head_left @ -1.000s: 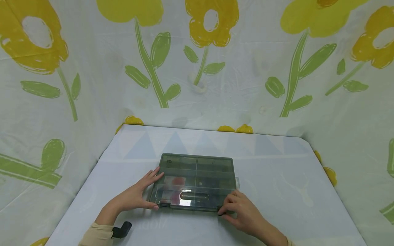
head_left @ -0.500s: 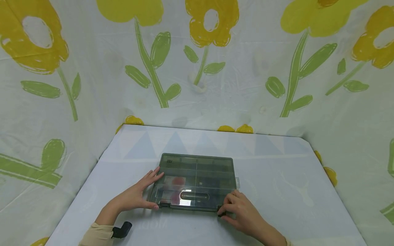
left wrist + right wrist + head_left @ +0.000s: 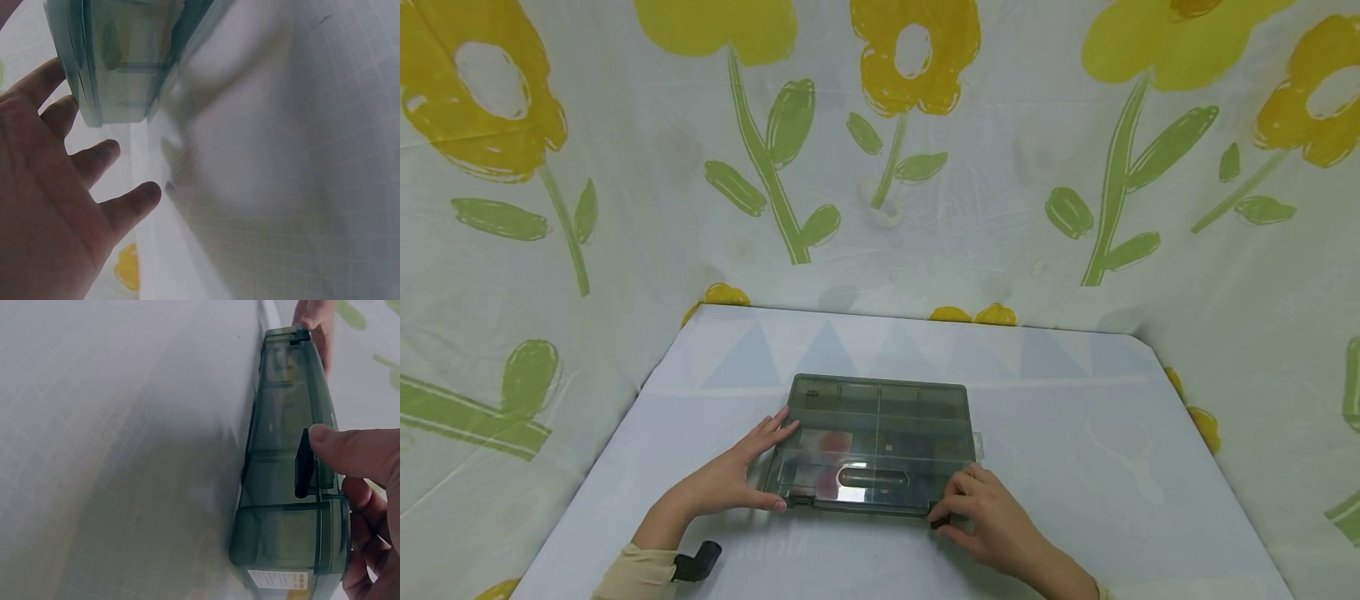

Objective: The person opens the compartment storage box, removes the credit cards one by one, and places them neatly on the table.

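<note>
A translucent dark-green compartment box (image 3: 917, 425) lies flat on the table with its lid down. Red and pale pieces show dimly through its left side. My left hand (image 3: 730, 475) rests against the box's left edge, fingers spread and mostly straight, thumb at the near-left corner by a black latch (image 3: 802, 501). At the near-right corner my right hand (image 3: 981, 512) pinches the other black latch (image 3: 304, 465), which stands out from the box wall. In the right wrist view its thumb presses on that latch, while the other fingers curl against the box's corner.
A clear tab (image 3: 978, 446) sticks out at the box's right side. Near my left sleeve is a black angled piece (image 3: 697, 562). The white table (image 3: 1075, 467) has pale blue triangles at its back, and a flower-printed cloth (image 3: 985, 192) surrounds it.
The black latch under my right hand appears swung slightly further out from the box. Both hands and the box stay in nearly the same place.
</note>
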The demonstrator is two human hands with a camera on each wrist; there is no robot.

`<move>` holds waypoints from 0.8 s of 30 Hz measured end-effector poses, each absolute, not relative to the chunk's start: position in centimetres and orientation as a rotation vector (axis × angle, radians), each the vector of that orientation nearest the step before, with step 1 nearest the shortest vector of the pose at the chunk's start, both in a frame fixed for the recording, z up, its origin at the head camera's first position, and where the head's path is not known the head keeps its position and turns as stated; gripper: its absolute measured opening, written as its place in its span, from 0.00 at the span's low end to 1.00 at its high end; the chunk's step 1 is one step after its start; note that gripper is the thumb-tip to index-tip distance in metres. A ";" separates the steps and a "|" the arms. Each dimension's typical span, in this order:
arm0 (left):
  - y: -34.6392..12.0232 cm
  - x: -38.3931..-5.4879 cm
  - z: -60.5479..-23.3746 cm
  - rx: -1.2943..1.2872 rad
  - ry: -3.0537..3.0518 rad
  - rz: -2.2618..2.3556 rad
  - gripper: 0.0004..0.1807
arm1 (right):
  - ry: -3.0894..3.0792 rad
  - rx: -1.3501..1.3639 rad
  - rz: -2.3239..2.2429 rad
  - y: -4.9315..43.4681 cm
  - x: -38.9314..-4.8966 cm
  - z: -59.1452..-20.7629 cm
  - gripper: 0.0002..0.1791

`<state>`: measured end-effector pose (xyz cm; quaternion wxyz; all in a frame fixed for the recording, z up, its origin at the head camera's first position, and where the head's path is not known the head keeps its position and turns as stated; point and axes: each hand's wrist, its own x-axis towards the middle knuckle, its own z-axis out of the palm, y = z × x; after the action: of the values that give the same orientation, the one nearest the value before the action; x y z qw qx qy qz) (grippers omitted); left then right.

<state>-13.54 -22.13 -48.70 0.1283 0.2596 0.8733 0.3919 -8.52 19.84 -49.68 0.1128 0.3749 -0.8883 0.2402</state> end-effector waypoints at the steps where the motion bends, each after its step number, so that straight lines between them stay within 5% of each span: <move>1: -22.1 -13.5 -48.7 0.755 2.541 1.139 0.60 | -2.605 1.097 0.718 19.9 -8.5 -49.7 0.13; 24: -22.4 -13.6 -49.4 0.725 2.606 1.100 0.58 | -2.584 1.115 0.909 17.4 -9.4 -49.3 0.13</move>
<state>-13.57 -22.40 -49.38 0.1103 0.2468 0.8870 0.3744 -9.44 17.37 -49.30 0.0917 0.3754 -0.8700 0.3062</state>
